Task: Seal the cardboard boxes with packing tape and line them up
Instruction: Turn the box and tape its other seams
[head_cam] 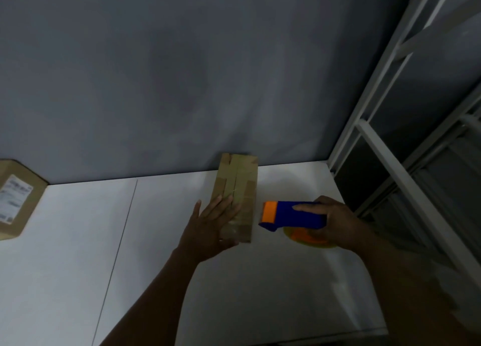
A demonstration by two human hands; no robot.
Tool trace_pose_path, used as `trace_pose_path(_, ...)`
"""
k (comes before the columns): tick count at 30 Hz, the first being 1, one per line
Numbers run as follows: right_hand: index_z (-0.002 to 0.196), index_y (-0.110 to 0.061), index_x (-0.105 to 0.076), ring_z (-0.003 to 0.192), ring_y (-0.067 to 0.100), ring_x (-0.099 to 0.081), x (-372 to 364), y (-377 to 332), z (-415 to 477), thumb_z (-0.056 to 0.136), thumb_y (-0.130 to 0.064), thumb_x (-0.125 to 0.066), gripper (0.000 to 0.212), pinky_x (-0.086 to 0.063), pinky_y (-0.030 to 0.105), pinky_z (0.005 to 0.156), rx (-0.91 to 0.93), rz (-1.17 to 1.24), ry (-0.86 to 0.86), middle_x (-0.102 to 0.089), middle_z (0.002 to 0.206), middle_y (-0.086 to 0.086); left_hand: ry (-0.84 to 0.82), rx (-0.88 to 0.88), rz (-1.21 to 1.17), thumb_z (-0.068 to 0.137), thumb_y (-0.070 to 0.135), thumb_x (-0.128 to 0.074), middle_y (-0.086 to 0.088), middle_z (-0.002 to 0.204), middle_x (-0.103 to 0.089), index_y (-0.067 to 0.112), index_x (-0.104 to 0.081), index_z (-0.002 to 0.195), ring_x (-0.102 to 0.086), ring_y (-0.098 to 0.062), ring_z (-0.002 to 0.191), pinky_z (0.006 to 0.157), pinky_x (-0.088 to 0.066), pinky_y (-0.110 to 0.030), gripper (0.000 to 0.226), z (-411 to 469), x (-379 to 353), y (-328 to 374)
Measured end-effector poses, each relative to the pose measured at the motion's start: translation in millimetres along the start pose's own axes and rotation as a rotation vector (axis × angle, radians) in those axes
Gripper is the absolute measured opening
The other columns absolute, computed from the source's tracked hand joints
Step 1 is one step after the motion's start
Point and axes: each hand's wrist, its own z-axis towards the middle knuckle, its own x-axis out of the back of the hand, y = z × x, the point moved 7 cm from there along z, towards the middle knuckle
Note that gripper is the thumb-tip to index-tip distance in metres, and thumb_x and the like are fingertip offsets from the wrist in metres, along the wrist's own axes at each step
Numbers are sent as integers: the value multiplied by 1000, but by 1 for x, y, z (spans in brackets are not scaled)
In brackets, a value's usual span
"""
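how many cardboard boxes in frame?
2. One narrow box at centre, left hand flat on it; one labelled box at far left, cut off by the frame edge. More may lie out of view.

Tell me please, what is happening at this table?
A person is taping a narrow cardboard box on a white table. The left hand lies flat on the box's taped top. The right hand grips a blue and orange tape dispenser just to the right of the box, not touching it. A labelled box sits at the far left.
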Motion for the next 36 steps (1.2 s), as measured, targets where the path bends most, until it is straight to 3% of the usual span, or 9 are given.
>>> trace_pose_path(5,135,-41,-41,102,8,-44,-18,3,2,76,-19,-77,72,-34,11,83,-4,-91,31,-41,112,-7,11,2,20,80,83,-20,-1,157,-24,30,-19,151,-24,-25,142,102,-17,-67,88,-1,4,4)
trace_pose_path(8,139,-38,-39,106,11,-46,-23,1,5,78,-25,-75,71,-37,15,86,5,-156,49,-45,118,-1,66,-1,67,88,75,-19,-2,150,-40,30,-37,144,-39,-26,136,101,-21,-70,74,1,16,10)
trace_pose_path(11,144,-40,-30,106,14,-46,-29,-1,6,82,-37,-68,72,-36,19,83,28,-322,47,-47,120,2,134,70,-32,95,61,-14,0,136,-55,28,-55,128,-52,-22,125,108,-19,-62,62,16,38,17)
trace_pose_path(14,146,-42,-26,97,18,-52,-35,-1,0,79,-58,-62,77,-32,22,74,63,-535,86,-57,111,5,85,139,-156,90,64,7,0,155,-29,27,-30,148,-21,-20,144,116,-9,-48,78,31,30,20)
trace_pose_path(17,145,-39,-29,84,20,-56,-41,-5,-8,72,-58,-70,85,-31,21,71,66,-557,74,-61,101,5,30,176,-116,85,68,13,0,161,-7,32,-11,152,2,-23,148,115,-11,-54,80,34,13,17)
trace_pose_path(21,144,-37,-31,88,23,-60,-34,-16,-15,75,-36,-73,81,-35,20,72,109,-434,75,-54,109,7,-11,183,-88,87,67,8,-1,161,-2,36,-8,151,4,-24,148,114,-10,-56,73,33,10,9)
trace_pose_path(25,146,-41,-25,102,20,-56,-24,-24,-13,84,-42,-64,72,-34,18,79,115,-480,72,-50,121,5,-30,158,-74,88,66,3,0,161,-2,36,-8,151,4,-23,148,114,-8,-54,71,34,12,4)
trace_pose_path(36,145,-47,-21,107,16,-53,-23,-14,-5,85,-48,-62,72,-42,20,86,83,-475,36,-48,125,0,-57,135,-49,88,66,4,1,161,2,37,-4,151,6,-22,148,115,-8,-54,70,34,12,4)
